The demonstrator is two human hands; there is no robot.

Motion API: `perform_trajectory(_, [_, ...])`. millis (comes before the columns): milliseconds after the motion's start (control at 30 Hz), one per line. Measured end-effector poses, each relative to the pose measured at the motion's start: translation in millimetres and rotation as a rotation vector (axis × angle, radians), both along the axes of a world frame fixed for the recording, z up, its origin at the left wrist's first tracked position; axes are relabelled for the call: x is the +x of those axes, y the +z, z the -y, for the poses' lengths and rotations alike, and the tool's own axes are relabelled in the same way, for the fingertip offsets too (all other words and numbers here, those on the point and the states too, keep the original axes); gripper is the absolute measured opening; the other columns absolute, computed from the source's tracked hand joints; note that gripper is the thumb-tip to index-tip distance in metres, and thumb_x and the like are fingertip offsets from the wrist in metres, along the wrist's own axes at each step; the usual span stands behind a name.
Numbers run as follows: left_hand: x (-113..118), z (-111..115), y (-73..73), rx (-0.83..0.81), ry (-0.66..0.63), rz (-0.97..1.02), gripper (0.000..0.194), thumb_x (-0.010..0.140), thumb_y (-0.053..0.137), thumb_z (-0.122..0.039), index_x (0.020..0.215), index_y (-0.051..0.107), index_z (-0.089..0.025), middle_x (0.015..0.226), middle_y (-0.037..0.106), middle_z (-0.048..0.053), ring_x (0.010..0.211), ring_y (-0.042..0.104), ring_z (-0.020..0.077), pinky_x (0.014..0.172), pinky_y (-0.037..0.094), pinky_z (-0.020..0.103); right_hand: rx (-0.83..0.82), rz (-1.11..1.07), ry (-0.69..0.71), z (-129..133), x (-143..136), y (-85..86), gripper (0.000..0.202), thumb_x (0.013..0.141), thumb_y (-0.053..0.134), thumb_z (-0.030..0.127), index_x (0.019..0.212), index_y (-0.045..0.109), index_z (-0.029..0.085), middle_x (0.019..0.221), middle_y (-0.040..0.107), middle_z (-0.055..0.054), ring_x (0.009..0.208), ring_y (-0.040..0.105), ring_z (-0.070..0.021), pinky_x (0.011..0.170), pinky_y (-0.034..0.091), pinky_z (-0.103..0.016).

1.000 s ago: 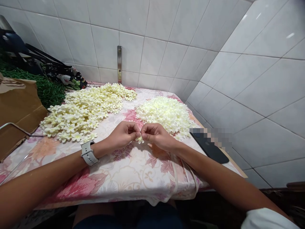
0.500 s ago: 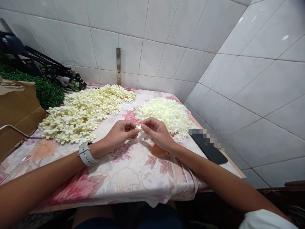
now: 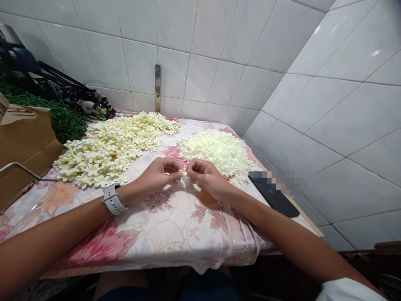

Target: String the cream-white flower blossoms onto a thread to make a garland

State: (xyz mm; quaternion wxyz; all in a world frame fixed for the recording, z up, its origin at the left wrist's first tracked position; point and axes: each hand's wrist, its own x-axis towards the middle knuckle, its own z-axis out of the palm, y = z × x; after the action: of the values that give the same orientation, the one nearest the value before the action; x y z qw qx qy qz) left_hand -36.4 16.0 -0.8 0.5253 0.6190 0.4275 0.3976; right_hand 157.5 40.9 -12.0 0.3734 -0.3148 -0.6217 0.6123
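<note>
Between my fingertips, over the middle of the table, is a small pale flower [image 3: 184,173]. My left hand [image 3: 161,173] pinches it from the left, and my right hand [image 3: 205,174] pinches it from the right. Just behind my right hand lies a heap of white flower pieces [image 3: 219,150]. A larger pile of cream-yellow flowers [image 3: 109,152] spreads over the table to the left, beyond my left hand. The details of the small flower are partly covered by my fingers.
The table has a floral cloth [image 3: 163,238]. A black phone [image 3: 275,196] lies near its right edge. At the left are a torn cardboard box [image 3: 28,146], green artificial grass [image 3: 65,121] and a dark floral bag [image 3: 90,102]. Tiled walls stand behind and right.
The small flower has turned between my fingertips, and my right fingers have shifted slightly down. Both hands remain in nearly the same place.
</note>
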Motion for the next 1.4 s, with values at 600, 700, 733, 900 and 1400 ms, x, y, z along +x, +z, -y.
perform_trajectory(600, [1.5, 2.1, -2.3, 0.341, 0.02, -0.242, 0.015, 0.074, 0.062, -0.013, 0.061, 0.055, -0.015, 0.059, 0.051, -0.002, 0.06, 0.043, 0.0101, 0.056, 0.032, 0.023, -0.18, -0.002, 0.048, 5.7, -2.2, -1.5, 0.036, 0.064, 0.088, 0.042, 0.067, 0.062, 0.017, 0.064, 0.055, 0.003, 0.061, 0.047, -0.0096, 0.061, 0.039, -0.025])
perform_trajectory(700, [-1.0, 2.6, 2.4, 0.409, -0.062, -0.251, 0.015, 0.075, 0.061, -0.012, 0.061, 0.057, -0.015, 0.06, 0.053, -0.001, 0.061, 0.043, 0.0099, 0.058, 0.033, 0.023, -0.249, -0.074, 0.072, 4.6, -1.6, -1.6, 0.036, 0.06, 0.091, 0.035, 0.06, 0.06, 0.017, 0.067, 0.056, 0.003, 0.062, 0.049, -0.0096, 0.061, 0.04, -0.025])
perform_trajectory(733, [-0.7, 2.8, 3.0, 0.389, -0.069, -0.223, 0.015, 0.078, 0.063, -0.016, 0.064, 0.059, -0.014, 0.061, 0.054, -0.001, 0.061, 0.044, 0.0099, 0.058, 0.034, 0.023, -0.239, -0.103, 0.06, 3.8, -1.6, -0.9, 0.037, 0.059, 0.092, 0.034, 0.058, 0.059, 0.017, 0.068, 0.056, 0.003, 0.063, 0.049, -0.0092, 0.061, 0.04, -0.025])
perform_trajectory(900, [6.3, 3.1, -0.2, 0.038, -0.087, 0.043, 0.032, 0.084, 0.069, -0.046, 0.086, 0.065, -0.014, 0.075, 0.063, 0.002, 0.068, 0.06, 0.0135, 0.061, 0.047, 0.024, -0.109, -0.238, -0.127, 0.6, -2.9, 0.4, 0.04, 0.059, 0.093, 0.04, 0.063, 0.06, 0.017, 0.071, 0.058, 0.003, 0.063, 0.053, -0.0096, 0.063, 0.043, -0.026])
perform_trajectory(1400, [3.0, 2.6, -2.6, 0.195, -0.075, -0.16, 0.03, 0.085, 0.067, -0.041, 0.079, 0.066, -0.012, 0.068, 0.058, 0.0, 0.062, 0.048, 0.0104, 0.057, 0.038, 0.023, 0.29, 0.093, -0.121, 3.0, -1.3, 0.6, 0.034, 0.079, 0.077, 0.048, 0.081, 0.064, 0.017, 0.077, 0.064, -0.001, 0.071, 0.057, -0.0133, 0.068, 0.045, -0.028])
